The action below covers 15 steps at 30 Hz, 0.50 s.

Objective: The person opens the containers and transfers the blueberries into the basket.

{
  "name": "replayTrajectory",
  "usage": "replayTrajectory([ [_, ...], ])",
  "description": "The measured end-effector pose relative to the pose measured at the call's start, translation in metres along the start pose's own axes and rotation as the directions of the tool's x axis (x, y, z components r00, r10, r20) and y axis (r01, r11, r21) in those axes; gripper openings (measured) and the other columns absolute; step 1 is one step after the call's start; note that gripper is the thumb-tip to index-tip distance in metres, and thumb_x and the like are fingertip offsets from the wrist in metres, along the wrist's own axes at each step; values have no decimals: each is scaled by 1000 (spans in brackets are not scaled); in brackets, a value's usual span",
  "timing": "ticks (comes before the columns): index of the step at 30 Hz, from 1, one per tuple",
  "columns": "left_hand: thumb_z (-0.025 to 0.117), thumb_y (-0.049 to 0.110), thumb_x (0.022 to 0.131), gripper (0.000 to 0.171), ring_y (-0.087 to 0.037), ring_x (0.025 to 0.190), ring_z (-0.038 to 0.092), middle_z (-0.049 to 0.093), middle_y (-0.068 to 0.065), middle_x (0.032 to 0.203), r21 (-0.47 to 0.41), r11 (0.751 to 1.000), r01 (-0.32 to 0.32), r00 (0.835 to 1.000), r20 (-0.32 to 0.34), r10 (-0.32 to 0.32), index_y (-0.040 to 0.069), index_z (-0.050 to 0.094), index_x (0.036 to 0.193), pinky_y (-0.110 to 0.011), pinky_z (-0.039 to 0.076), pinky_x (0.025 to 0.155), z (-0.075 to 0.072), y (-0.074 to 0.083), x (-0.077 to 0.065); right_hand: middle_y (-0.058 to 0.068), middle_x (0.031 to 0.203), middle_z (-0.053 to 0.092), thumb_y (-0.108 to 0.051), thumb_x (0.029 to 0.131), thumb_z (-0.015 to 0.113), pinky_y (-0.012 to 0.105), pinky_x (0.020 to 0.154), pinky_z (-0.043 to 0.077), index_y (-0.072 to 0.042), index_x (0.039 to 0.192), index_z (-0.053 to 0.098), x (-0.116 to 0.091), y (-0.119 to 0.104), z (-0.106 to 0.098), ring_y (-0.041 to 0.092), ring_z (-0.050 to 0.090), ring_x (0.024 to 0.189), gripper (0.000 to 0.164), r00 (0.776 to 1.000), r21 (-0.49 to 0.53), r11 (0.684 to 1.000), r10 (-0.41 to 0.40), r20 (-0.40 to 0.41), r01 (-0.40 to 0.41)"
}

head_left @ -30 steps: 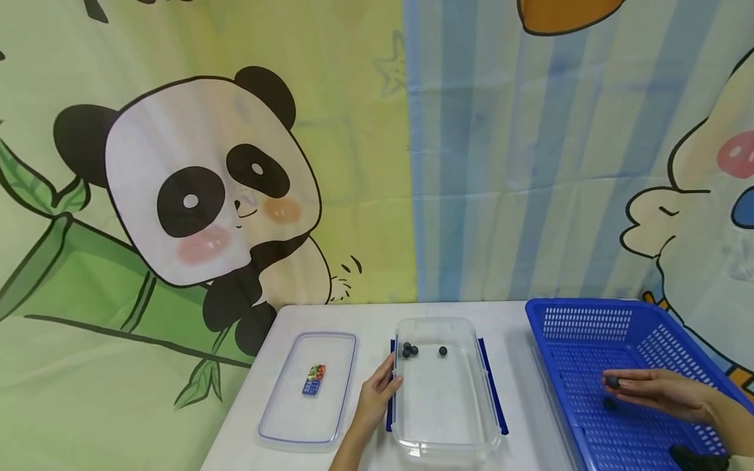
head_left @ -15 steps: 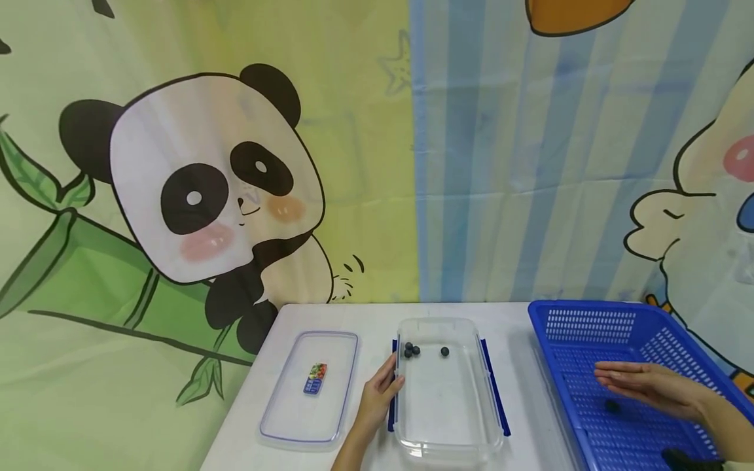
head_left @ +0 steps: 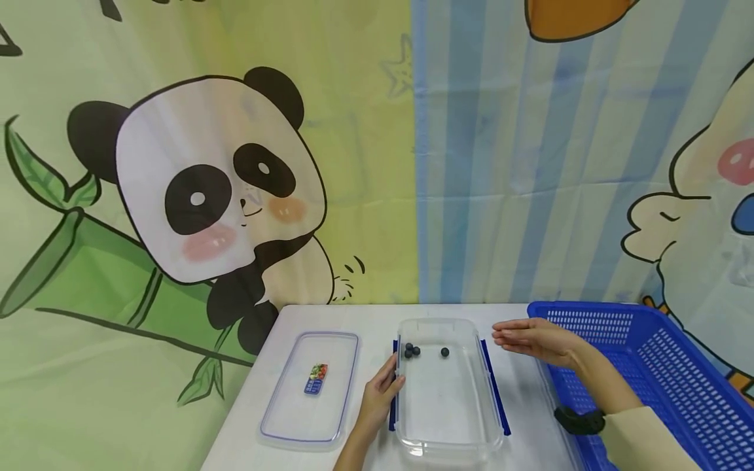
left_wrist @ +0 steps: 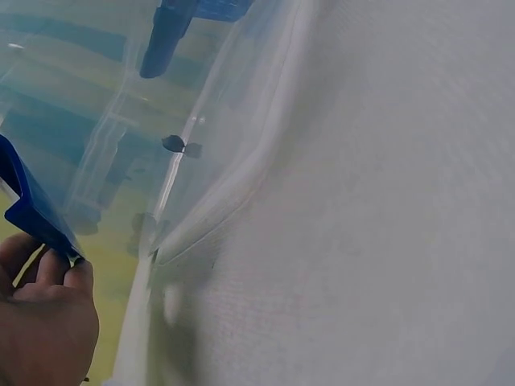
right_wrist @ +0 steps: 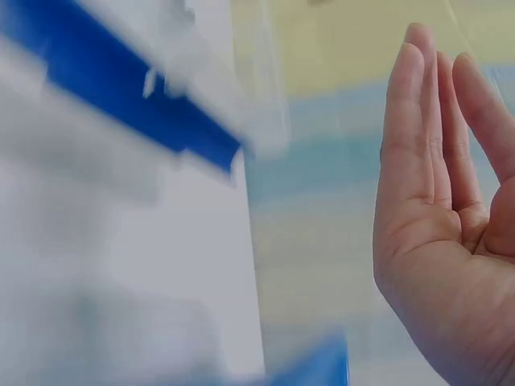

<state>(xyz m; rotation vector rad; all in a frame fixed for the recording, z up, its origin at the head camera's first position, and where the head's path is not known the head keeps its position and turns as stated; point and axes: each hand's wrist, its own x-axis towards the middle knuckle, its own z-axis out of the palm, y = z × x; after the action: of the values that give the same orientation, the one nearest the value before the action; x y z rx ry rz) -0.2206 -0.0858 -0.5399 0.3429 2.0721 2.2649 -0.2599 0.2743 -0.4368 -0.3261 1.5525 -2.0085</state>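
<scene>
A clear plastic storage box [head_left: 448, 405] with blue side latches stands on the white table. Several small dark round balls, like blueberries [head_left: 444, 352], lie near its far end. Against the box's left side rests my left hand [head_left: 377, 396]; in the left wrist view its curled fingers [left_wrist: 50, 269] grip the blue latch [left_wrist: 40, 209]. My right hand [head_left: 538, 340] hovers between the box and the blue basket [head_left: 624, 340], palm turned inward. Its fingers [right_wrist: 402, 121] are nearly straight and close together, with the thumb near them. No ball shows there, though the fingers may hide one.
A clear lid [head_left: 306, 418] with a blue rim and a picture label lies left of the box. The deep basket stands at the table's right, its inside partly covered by my right arm. Behind the table hangs a printed panda curtain [head_left: 259, 196].
My right hand, a dark ball visible at its fingertips one second ago, has left the basket and moved left toward the box. That ball is out of sight now. My left hand keeps its place.
</scene>
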Motion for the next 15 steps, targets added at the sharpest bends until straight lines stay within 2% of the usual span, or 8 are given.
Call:
replayTrajectory([
  [2, 61, 12, 89, 55, -31, 132, 27, 27, -18, 146, 0, 1000, -1, 1000, 5, 1, -2, 37, 137, -21, 29, 103, 2, -2, 1, 16, 115, 62, 1, 96, 44, 36, 95, 45, 4, 122, 56, 17, 4, 11, 25, 59, 107, 29, 1000, -6, 1000, 1, 3, -1],
  [5, 60, 13, 90, 56, -31, 132, 26, 26, -18, 146, -6, 1000, 7, 1000, 20, -7, -2, 36, 138, -21, 29, 103, 6, -5, 1, 17, 115, 62, 2, 95, 44, 36, 94, 46, 7, 122, 54, 37, 14, 25, 24, 60, 105, 29, 1000, 37, 999, 3, -23, -2],
  [7, 61, 14, 89, 56, -31, 132, 27, 26, -18, 146, -6, 1000, 15, 1000, 24, -15, -1, 37, 138, -21, 29, 103, 8, -7, 1, 16, 111, 63, 3, 95, 45, 35, 93, 47, 8, 123, 53, 47, 23, 35, 23, 62, 102, 30, 996, 98, 995, -1, -92, 10],
  [9, 61, 13, 90, 55, -32, 132, 27, 27, -19, 146, 2, 1000, 9, 1000, 26, -9, -1, 37, 137, -21, 30, 102, 8, -9, 0, 14, 107, 65, 3, 94, 47, 34, 93, 47, 9, 125, 49, 57, 32, 49, 22, 63, 100, 32, 982, 197, 980, -1, -191, 39],
  [12, 61, 12, 89, 54, -32, 132, 28, 28, -19, 145, 13, 1000, -5, 1000, 18, 4, -2, 38, 137, -22, 30, 103, 7, -9, 1, 10, 97, 67, 2, 93, 48, 31, 93, 47, 8, 130, 42, 75, 43, 73, 19, 64, 95, 37, 926, 357, 924, 12, -378, 134],
  [14, 61, 13, 89, 55, -31, 132, 29, 28, -19, 145, 18, 1000, -15, 1000, 15, 14, -2, 38, 137, -22, 30, 103, 4, -9, 2, 8, 91, 69, 1, 94, 49, 29, 93, 46, 4, 122, 51, 87, 48, 89, 17, 65, 91, 29, 878, 451, 867, 35, -477, 211],
  [15, 62, 15, 89, 56, -30, 132, 29, 29, -18, 145, 21, 1000, -17, 1000, 14, 17, -2, 39, 137, -23, 30, 103, 3, -9, 3, 6, 88, 69, 1, 94, 48, 28, 94, 45, 3, 124, 50, 93, 51, 96, 16, 65, 90, 30, 856, 479, 842, 42, -516, 248],
])
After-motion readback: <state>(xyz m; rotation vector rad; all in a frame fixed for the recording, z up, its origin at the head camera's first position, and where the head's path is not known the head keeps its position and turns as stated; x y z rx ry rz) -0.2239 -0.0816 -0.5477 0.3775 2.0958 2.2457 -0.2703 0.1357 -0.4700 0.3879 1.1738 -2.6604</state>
